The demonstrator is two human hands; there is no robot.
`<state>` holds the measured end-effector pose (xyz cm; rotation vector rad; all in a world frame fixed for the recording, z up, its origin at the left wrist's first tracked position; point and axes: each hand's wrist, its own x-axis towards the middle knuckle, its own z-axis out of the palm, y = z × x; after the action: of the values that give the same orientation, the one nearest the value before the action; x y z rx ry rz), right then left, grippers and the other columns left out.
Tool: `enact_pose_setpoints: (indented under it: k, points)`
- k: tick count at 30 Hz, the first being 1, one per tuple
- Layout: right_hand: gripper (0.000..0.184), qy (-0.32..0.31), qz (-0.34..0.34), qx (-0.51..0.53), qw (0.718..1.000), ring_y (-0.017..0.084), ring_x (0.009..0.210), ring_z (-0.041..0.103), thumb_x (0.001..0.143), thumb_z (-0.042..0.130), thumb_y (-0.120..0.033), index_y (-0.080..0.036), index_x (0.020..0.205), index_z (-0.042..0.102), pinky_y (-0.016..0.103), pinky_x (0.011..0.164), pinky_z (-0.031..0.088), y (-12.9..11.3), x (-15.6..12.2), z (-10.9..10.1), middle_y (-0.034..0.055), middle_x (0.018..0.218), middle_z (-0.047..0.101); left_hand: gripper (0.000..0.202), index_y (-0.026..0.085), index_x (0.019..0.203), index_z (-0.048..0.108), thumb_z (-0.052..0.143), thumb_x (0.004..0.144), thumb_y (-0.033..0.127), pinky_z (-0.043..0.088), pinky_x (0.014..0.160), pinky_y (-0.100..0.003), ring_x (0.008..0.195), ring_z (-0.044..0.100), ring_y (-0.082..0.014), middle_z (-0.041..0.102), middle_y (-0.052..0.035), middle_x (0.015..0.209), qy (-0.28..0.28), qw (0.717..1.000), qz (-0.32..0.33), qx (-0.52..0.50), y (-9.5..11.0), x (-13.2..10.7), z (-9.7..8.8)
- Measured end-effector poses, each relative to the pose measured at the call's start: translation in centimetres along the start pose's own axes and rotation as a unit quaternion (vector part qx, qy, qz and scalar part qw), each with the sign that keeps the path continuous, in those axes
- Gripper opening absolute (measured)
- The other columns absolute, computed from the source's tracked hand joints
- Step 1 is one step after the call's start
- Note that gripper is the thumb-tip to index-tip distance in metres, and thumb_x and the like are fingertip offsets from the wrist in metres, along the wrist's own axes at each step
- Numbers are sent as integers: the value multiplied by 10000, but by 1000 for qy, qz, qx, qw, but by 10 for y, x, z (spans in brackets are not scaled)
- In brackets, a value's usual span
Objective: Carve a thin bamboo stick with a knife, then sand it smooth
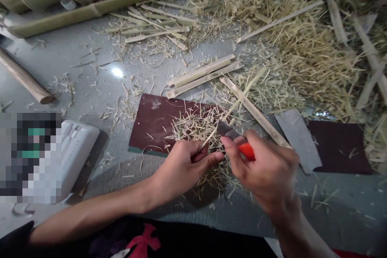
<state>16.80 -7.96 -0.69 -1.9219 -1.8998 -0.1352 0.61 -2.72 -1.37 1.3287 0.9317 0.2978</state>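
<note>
My left hand (184, 169) is closed around the near end of a thin bamboo strip (240, 100), which slants up and away to the right. In my right hand (266, 169) is a knife (246, 151) with an orange-red handle, its short dark blade against the strip or just beside it; exact contact is hard to tell. Both hands are close together over a heap of fine bamboo shavings (196, 127). Under the shavings lies a dark maroon board (154, 123). Fingers hide part of the handle and the strip's near end.
Split bamboo pieces (205, 74) lie beyond the board, with another bamboo slat (256, 113) to the right. Thick bamboo poles (90, 12) are at the back left. Straw-like shavings (314, 60) pile up at right. A white case (80, 149) and a wooden stick (27, 76) are at left.
</note>
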Motion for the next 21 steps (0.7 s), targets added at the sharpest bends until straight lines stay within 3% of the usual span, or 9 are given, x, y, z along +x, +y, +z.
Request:
enact_pose_setpoints:
  k: [2,4,7,9,13,21]
  points:
    - [370,3,8,20,1000,96,417,494,839,564,-463,-187,604,493,250,449,288,3,1,-2,-28,497,548,458,189,578,258,534,859,423,183,400,-171,467,219,-50,244,83,519,-19,999,2,-29,2,-1,0]
    - [357,0,8,40,999,90,423,484,843,561,-452,-190,612,484,242,454,299,4,2,-4,-33,506,549,377,189,651,326,476,894,436,213,392,-149,464,244,-46,279,82,558,-54,991,-16,-124,6,-2,-1]
    - [349,-6,-4,73,997,72,424,457,853,550,-439,-192,621,469,222,458,305,5,4,-5,-43,502,530,255,200,788,384,396,945,400,202,370,-112,431,204,-29,282,92,584,-122,940,-65,-312,9,-4,-4]
    - [352,-3,-6,91,996,59,409,419,864,534,-435,-192,623,455,209,446,293,5,5,-6,-54,474,477,223,201,819,406,374,959,371,200,355,-101,398,182,-20,277,101,555,-152,913,-76,-370,8,-4,-6]
    - [342,5,11,110,994,59,389,337,883,502,-424,-203,632,429,213,427,263,5,6,-9,-70,448,370,216,182,810,457,420,944,348,265,346,-108,377,227,-22,301,98,520,-146,905,-69,-393,4,-3,-8]
    - [363,16,45,126,991,77,399,206,890,488,-412,-223,611,353,246,415,223,10,3,-9,-73,457,253,211,166,806,494,472,920,342,280,377,-118,408,250,-30,311,90,515,-118,919,-58,-372,7,-3,-9]
